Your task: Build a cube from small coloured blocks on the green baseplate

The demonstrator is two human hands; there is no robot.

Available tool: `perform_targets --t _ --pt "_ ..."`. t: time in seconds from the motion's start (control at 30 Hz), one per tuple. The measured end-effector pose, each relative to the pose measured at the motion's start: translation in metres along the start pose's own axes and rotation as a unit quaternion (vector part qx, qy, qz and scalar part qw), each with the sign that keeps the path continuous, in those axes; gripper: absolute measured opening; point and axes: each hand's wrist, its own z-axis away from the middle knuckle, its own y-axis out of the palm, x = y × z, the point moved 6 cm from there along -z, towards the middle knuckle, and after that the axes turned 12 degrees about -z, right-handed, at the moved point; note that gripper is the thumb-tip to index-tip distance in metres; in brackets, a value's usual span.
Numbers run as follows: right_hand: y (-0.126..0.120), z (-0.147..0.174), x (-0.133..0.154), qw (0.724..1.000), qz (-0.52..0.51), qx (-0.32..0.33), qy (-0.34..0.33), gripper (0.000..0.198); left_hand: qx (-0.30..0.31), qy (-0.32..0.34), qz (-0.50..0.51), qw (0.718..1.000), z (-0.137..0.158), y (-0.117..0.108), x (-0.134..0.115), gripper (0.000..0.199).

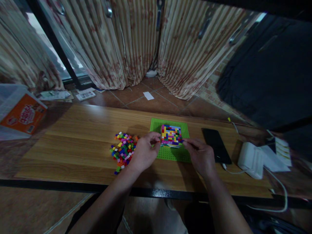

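Note:
A block of small multicoloured toy bricks (171,134) rests on or just above a green studded baseplate (174,156); I cannot tell which. At the block's left edge is my left hand (146,149), its thumb and forefinger closed on that side. My right hand (200,154) has its fingertips pinched at the lower right corner. Any loose brick between the fingertips is too small to make out. Left of my left hand lies a pile of loose coloured bricks (123,149), partly hidden behind it.
A black tablet (215,144) with a white cable lies right of the baseplate on the wooden table (80,143). Beyond it stands a white device (251,159) with cables. A clear plastic box with an orange label (24,113) is at the left. Curtains (136,42) hang behind.

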Motion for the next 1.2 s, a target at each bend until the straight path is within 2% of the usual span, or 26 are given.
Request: perform_targets --t 0.87,1.2 --pt "-0.005 -0.001 0.002 0.999 0.054 0.009 0.004 0.026 0.015 0.002 -0.026 1.000 0.001 0.001 0.002 0.023" --pt "0.000 0.002 -0.011 0.995 -0.028 -0.004 0.095 0.032 0.046 -0.018 -0.065 0.997 0.003 0.007 0.004 0.032"
